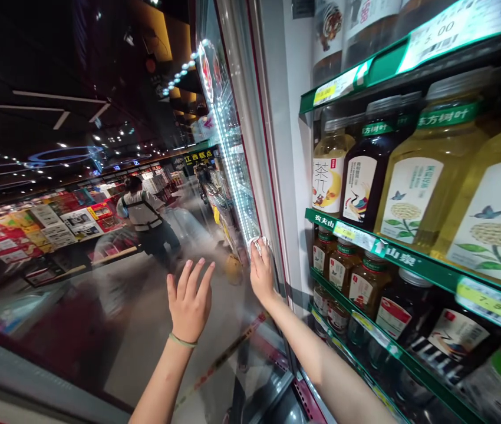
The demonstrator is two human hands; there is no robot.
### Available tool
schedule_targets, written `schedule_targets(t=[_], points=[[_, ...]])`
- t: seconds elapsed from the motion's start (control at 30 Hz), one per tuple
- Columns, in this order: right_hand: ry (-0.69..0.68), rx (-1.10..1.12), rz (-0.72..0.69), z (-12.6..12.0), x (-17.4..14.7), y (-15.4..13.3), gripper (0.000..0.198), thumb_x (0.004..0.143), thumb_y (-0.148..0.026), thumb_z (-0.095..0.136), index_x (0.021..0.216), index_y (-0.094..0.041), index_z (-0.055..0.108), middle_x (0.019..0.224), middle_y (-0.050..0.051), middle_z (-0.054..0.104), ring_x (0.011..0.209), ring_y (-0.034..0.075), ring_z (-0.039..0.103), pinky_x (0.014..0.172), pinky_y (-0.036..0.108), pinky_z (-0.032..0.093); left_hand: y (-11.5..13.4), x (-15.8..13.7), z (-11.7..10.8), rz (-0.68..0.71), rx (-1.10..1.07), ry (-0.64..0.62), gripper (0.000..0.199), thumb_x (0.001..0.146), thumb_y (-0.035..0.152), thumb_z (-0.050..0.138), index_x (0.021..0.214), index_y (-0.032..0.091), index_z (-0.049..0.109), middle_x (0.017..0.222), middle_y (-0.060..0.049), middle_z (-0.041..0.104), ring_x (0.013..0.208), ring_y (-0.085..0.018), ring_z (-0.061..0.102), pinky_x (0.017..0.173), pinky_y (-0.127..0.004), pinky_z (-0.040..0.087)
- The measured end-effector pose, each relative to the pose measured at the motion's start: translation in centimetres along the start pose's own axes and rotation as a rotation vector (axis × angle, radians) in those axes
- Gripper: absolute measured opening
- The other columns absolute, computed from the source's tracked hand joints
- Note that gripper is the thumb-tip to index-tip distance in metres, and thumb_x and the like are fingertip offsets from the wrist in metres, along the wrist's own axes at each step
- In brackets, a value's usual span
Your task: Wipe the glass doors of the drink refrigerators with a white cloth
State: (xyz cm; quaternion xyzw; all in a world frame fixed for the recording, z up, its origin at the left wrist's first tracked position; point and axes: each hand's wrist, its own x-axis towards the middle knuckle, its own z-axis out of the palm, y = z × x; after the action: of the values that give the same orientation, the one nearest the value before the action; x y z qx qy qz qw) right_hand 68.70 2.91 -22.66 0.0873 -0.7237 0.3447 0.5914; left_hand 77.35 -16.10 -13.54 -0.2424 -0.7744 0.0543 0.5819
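My left hand (191, 300), with a thin band at the wrist, has its fingers stretched upward and apart. It is at the glass door (144, 353); whether the palm touches the pane I cannot tell. My right hand (263, 274) is closed on a crumpled white cloth (253, 240), perhaps a tissue, held at the glass beside the door's metal frame (250, 118). Most of the cloth is hidden by the fingers. Right of that hand, shelves hold bottled drinks, among them a yellow tea bottle (414, 176) and a dark bottle (361, 182).
Green shelf edges (343, 232) with price tags run along the right. Through the glass, a person (142, 212) wearing dark straps stands near a display of boxed goods (56, 218). A striped tape line (219, 362) crosses the floor.
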Motion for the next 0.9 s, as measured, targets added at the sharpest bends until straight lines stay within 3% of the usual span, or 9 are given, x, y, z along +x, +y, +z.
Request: schedule_targets(t=[0.07, 0.2, 0.33, 0.4, 0.53, 0.6, 0.73, 0.9], points=[[-0.026, 0.026, -0.022, 0.0, -1.2, -1.1, 0.064, 0.102, -0.009, 0.042, 0.162, -0.032, 0.035, 0.163, 0.011, 0.043, 0.156, 0.029, 0.033, 0.120, 0.054, 0.046, -0.1, -0.1, 0.2, 0.019, 0.015, 0.004, 0.054, 0.096, 0.014, 0.062, 0.148, 0.028, 0.056, 0.143, -0.009, 0.066, 0.156, -0.021, 0.033, 0.133, -0.048, 0.007], [-0.111, 0.098, -0.200, 0.1, -0.8, -1.6, 0.066, 0.099, -0.007, 0.048, 0.156, -0.040, 0.045, 0.159, 0.001, 0.050, 0.158, 0.027, 0.030, 0.124, 0.054, 0.042, -0.5, -0.4, -0.1, 0.048, 0.002, -0.024, 0.055, 0.096, 0.011, 0.060, 0.149, 0.026, 0.055, 0.143, -0.009, 0.065, 0.155, -0.021, 0.035, 0.133, -0.048, 0.009], [0.025, 0.062, 0.005, 0.3, 0.0, -0.2, 0.062, 0.103, -0.010, 0.040, 0.161, -0.034, 0.038, 0.163, 0.010, 0.043, 0.156, 0.029, 0.033, 0.122, 0.058, 0.042, -1.2, -0.8, -1.0, 0.029, -0.008, -0.037, 0.059, 0.095, 0.008, 0.059, 0.151, 0.024, 0.053, 0.143, -0.012, 0.065, 0.154, -0.024, 0.037, 0.131, -0.046, 0.023], [0.048, 0.047, 0.027, 0.5, -0.7, -1.0, 0.064, 0.103, -0.010, 0.039, 0.163, -0.033, 0.032, 0.164, 0.012, 0.042, 0.157, 0.030, 0.031, 0.120, 0.059, 0.044, -1.4, -1.0, -1.4, 0.012, -0.004, -0.037, 0.059, 0.095, 0.007, 0.058, 0.151, 0.024, 0.053, 0.143, -0.012, 0.065, 0.154, -0.025, 0.037, 0.129, -0.045, 0.029], [-0.136, 0.052, -0.286, 0.6, -0.1, -4.2, 0.068, 0.099, -0.008, 0.050, 0.159, -0.039, 0.040, 0.159, 0.005, 0.049, 0.158, 0.030, 0.028, 0.122, 0.054, 0.044, -2.1, -1.1, -2.3, -0.017, 0.050, -0.039, 0.058, 0.095, 0.008, 0.058, 0.149, 0.027, 0.056, 0.144, -0.010, 0.064, 0.152, -0.025, 0.041, 0.129, -0.046, 0.028], [-0.158, 0.045, -0.325, 0.6, 1.7, -5.0, 0.066, 0.099, -0.009, 0.049, 0.157, -0.040, 0.043, 0.160, 0.004, 0.049, 0.159, 0.030, 0.027, 0.124, 0.055, 0.042, -2.7, -1.1, -3.1, -0.056, 0.100, -0.029, 0.056, 0.094, 0.009, 0.061, 0.147, 0.028, 0.058, 0.143, -0.009, 0.065, 0.151, -0.025, 0.042, 0.129, -0.047, 0.026], [0.010, 0.084, -0.125, 0.9, 2.6, -4.7, 0.068, 0.102, -0.009, 0.040, 0.163, -0.037, 0.031, 0.167, 0.008, 0.037, 0.160, 0.032, 0.021, 0.122, 0.064, 0.040, -4.9, -2.3, -5.6, -0.151, 0.192, -0.012, 0.055, 0.092, 0.012, 0.066, 0.145, 0.027, 0.060, 0.143, -0.012, 0.064, 0.149, -0.027, 0.043, 0.126, -0.048, 0.032], [-0.080, 0.136, -0.268, 1.3, 1.8, -5.8, 0.070, 0.100, -0.009, 0.045, 0.162, -0.040, 0.032, 0.165, 0.006, 0.041, 0.160, 0.032, 0.022, 0.122, 0.062, 0.040, -7.3, -5.1, -8.9, -0.269, 0.334, -0.043, 0.059, 0.094, 0.020, 0.068, 0.151, 0.027, 0.053, 0.151, -0.017, 0.054, 0.150, -0.032, 0.041, 0.125, -0.055, 0.033]])
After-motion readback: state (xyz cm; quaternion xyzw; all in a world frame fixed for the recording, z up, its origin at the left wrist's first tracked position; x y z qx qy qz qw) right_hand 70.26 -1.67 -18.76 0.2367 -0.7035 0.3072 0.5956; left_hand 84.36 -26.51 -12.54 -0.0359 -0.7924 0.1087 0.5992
